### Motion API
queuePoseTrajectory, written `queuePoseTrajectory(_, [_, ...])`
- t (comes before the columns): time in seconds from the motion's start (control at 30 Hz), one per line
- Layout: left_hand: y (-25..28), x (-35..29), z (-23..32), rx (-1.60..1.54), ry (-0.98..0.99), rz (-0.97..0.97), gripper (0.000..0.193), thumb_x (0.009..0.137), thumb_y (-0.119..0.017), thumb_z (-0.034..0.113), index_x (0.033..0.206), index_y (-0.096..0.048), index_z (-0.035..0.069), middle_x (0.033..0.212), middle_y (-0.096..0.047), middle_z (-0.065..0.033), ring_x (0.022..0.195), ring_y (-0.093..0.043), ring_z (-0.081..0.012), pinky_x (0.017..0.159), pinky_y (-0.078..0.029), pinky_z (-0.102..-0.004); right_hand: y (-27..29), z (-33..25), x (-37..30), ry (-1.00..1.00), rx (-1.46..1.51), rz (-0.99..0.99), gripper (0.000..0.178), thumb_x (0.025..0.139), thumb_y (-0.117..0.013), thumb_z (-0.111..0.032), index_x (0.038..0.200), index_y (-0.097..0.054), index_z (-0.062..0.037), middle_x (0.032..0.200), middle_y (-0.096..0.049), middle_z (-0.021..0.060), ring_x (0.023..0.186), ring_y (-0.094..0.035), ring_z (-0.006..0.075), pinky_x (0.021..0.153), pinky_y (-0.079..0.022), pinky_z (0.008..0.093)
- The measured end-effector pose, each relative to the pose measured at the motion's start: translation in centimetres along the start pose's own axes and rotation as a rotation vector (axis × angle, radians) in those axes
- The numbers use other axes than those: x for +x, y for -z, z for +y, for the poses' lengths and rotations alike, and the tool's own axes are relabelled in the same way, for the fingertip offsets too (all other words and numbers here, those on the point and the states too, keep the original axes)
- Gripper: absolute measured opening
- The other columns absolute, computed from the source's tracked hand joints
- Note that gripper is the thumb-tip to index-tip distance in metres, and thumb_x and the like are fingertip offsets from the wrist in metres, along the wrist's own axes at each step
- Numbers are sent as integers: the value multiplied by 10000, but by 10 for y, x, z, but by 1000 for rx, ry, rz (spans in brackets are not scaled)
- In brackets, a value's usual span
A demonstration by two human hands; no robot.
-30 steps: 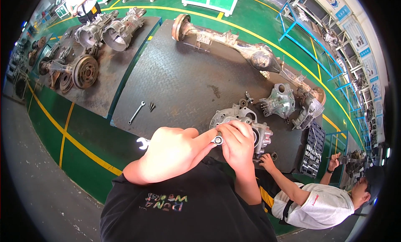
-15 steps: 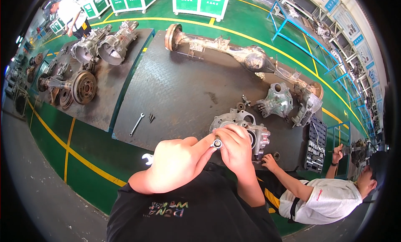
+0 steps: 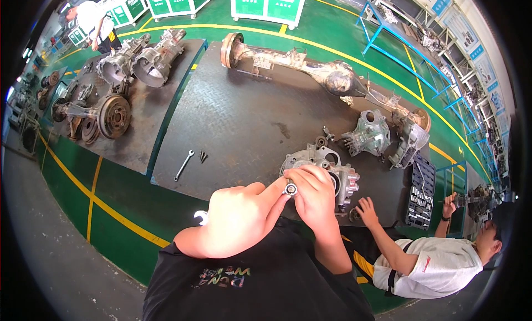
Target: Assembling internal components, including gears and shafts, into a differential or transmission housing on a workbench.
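Note:
Close in front of my chest, my two hands meet around a small round metal socket (image 3: 290, 189), its open end facing up toward me. My right hand (image 3: 313, 196) is closed with its fingers pinching the socket. My left hand (image 3: 238, 218) is also closed, its index finger and thumb reaching to the socket's other side. Out of the left hand's outer side pokes the silver jaw of an open-end wrench (image 3: 200, 216); the rest of it is hidden in the palm. Just beyond my hands lies a grey cast gearbox housing (image 3: 346, 179), partly covered by them.
A combination wrench (image 3: 184, 164) and several bolts (image 3: 203, 157) lie on the steel table (image 3: 221, 127). Farther back rests a rusty axle (image 3: 310, 71). More castings (image 3: 368, 133) and a socket set case (image 3: 420, 193) are at right. A co-worker's hand (image 3: 367, 212) hovers by a ring part.
The co-worker's hand at right has lifted and spread its fingers beside the round part. My hands keep their hold on the socket; the whole view has shifted slightly.

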State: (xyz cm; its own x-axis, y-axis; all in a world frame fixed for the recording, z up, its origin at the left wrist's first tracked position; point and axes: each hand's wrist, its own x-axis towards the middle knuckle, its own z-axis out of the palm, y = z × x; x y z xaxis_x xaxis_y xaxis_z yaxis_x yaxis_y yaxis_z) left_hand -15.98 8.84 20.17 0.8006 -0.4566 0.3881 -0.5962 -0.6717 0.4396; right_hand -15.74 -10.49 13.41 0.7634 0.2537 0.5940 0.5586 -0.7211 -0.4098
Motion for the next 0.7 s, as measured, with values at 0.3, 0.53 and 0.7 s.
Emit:
queuePoseTrajectory(0.3, [1,-1,-1,5,2,-4,209,867,-734,185,1060,-710,109,565,-515,-40,457,-552,-240,439,-412,-352,-2,1,0,13,-6,0,303,721,-723,-32,1022,-687,-16,1023,-721,54,959,-654,258,829,-495,402])
queuePoseTrajectory(0.53, [0,-1,-1,0,-4,-1,201,867,-732,193,1051,-708,114,567,-518,-41,460,-556,-245,441,-417,-355,-3,0,2,5,17,24,252,741,-666,-28,992,-689,-16,992,-725,82,955,-664,292,804,-489,402])
queuePoseTrajectory(0.7, [2,-1,-4,-22,-8,-9,186,869,-731,199,1037,-708,121,563,-523,-42,465,-564,-247,440,-423,-359,-2,1,0,18,-6,-4,293,720,-727,-35,1011,-692,-19,1035,-725,52,965,-655,254,825,-494,400])
